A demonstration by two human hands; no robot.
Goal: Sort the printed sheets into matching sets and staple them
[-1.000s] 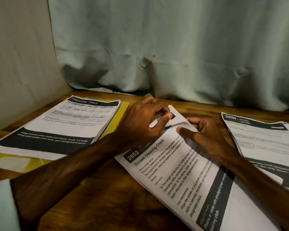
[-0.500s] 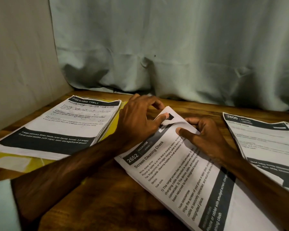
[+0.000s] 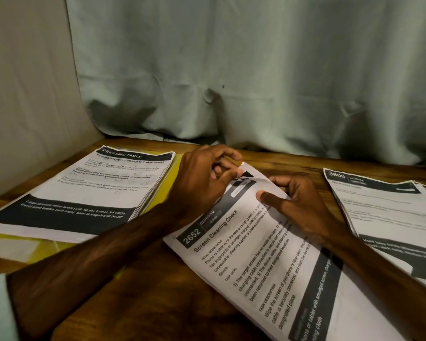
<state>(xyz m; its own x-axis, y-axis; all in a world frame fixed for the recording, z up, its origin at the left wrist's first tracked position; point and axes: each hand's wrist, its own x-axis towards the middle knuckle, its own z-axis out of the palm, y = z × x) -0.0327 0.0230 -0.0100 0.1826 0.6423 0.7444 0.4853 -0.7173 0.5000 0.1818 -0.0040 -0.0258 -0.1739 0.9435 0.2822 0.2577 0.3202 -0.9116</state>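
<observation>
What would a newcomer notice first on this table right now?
Both hands meet at the far corner of the Screen Cleaning Check sheets in the middle: the left hand pinches the corner, the right hand holds the edge beside it. A thick stack on a yellow folder lies to the left, other sheets to the right.

Our left hand (image 3: 202, 178) covers the top corner of the Screen Cleaning Check sheets (image 3: 268, 267); what its fingers grip we cannot tell. The sheets run off the bottom edge. The 3800 stack (image 3: 384, 207), cut by the right edge, has blurred print.
</observation>
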